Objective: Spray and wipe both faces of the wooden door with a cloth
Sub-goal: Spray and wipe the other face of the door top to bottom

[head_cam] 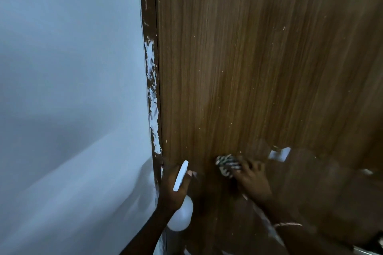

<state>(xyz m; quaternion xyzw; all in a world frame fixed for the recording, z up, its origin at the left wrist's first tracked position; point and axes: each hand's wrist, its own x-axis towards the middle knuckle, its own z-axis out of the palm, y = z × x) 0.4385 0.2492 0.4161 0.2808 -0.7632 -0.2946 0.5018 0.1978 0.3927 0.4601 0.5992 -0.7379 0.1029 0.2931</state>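
Wooden door (259, 58), head view: one door leaf with vertical brown grain fills the right and centre of the frame, flecked with small pale specks. It lies directly in front of both hands.

One cloth (227, 164), striped black and white, is bunched against the lower part of the door face. It sits just left of and above the right hand (251, 180). The fingers of that hand curl over the cloth and hold it against the wood. A thin bracelet (288, 224) circles the right wrist.

One spray bottle (180, 216), white, stands roughly upright near the door's left edge. Its long head slants up above the knuckles and its rounded body shows below the wrist. The left hand (173, 189) grips the bottle at the neck, fingers wrapped closed round it, one fingertip forward at the trigger. The left hand and the bottle are near the cloth but apart from it, with bare wood between them.

One dark door frame (150, 27) runs down the door's left side, with white paint smears (153, 99) along it. One pale blue-grey wall (68, 89) fills the left of the frame.

One small white patch (278, 154) shows on the door above the right hand; what it is cannot be told.
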